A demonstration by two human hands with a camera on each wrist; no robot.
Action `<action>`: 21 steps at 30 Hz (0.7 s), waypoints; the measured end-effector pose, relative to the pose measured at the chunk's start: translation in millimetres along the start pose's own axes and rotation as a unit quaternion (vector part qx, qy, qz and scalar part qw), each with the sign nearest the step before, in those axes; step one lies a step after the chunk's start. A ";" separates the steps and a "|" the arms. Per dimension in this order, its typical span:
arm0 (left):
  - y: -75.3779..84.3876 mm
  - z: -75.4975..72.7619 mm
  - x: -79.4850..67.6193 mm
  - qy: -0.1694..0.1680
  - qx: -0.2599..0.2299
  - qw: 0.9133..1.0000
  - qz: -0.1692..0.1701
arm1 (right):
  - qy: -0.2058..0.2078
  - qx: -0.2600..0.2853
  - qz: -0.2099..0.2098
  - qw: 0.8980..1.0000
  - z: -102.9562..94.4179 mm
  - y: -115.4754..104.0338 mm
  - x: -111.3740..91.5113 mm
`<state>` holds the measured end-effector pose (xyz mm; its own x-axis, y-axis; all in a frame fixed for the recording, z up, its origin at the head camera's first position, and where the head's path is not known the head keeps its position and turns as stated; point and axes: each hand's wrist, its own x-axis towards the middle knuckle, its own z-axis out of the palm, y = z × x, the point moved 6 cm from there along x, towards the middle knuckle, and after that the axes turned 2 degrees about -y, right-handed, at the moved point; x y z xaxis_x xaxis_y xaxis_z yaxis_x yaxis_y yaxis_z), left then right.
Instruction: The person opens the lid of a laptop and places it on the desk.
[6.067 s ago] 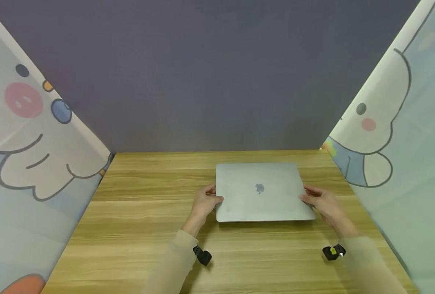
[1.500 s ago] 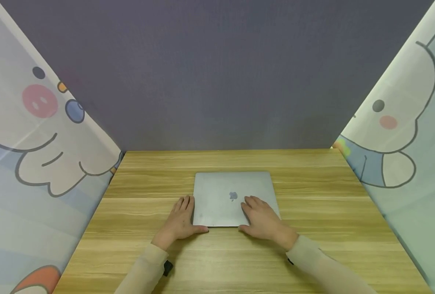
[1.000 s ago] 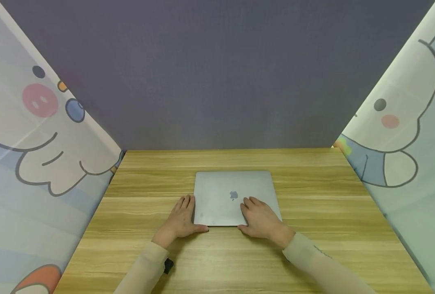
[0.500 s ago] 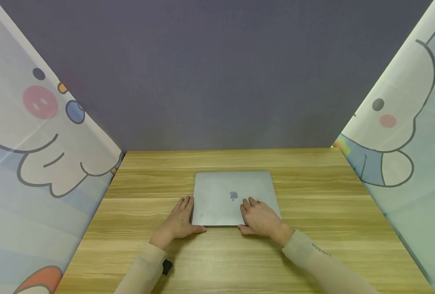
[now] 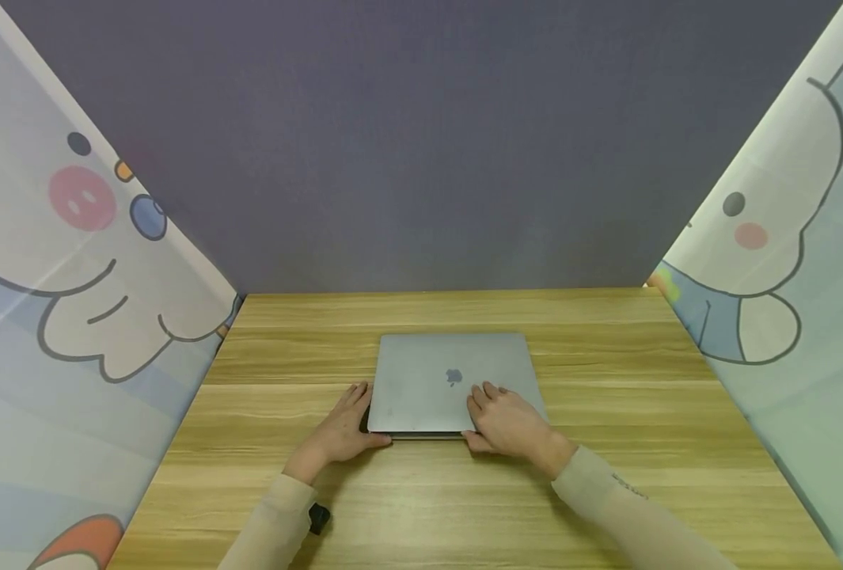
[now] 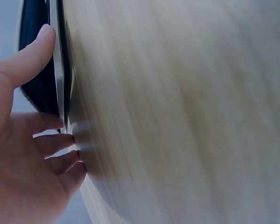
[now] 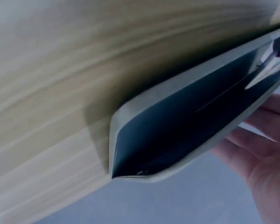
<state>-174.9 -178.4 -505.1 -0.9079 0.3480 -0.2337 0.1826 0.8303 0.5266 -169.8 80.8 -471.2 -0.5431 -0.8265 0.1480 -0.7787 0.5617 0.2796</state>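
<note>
A silver laptop (image 5: 442, 372) lies in the middle of the wooden table (image 5: 606, 412). Its lid is raised a crack at the near edge, and a dark gap shows at the near left corner. My right hand (image 5: 510, 419) lies on the lid's near right part, fingers on top and thumb at the front edge. In the right wrist view the dark screen (image 7: 177, 126) shows under the lifted lid, with my right hand (image 7: 265, 158) behind it. My left hand (image 5: 343, 431) rests on the table at the laptop's near left corner. Its fingers (image 6: 60, 140) touch the laptop's edge (image 6: 61, 70).
A grey wall closes off the far side of the table. Cartoon-printed curtains (image 5: 72, 277) hang along the left and right (image 5: 784, 261) sides. Bare wood lies around the laptop on every side.
The laptop slid from the table's right to its middle some seconds ago. In the last half second the lid's near edge has come up slightly. Both hands stay at the near edge.
</note>
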 end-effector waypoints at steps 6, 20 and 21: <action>1.3 0.0 -1.1 -0.011 -0.009 1.000 0.014 | 0.032 0.006 -0.015 0.999 -8.4 3.9 0.3; 2.8 -0.6 0.3 -0.007 0.018 1.000 0.002 | 0.061 0.044 -0.024 0.997 -21.2 11.7 4.1; 3.0 -0.8 0.5 -0.007 0.019 1.000 0.000 | 0.063 0.049 -0.023 0.997 -22.9 12.7 4.4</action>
<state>-175.1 -176.2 -503.0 -0.9022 0.3547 -0.2453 0.1976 0.8456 0.4959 -174.8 83.5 -445.2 -0.4667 -0.8464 0.2566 -0.8326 0.5183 0.1953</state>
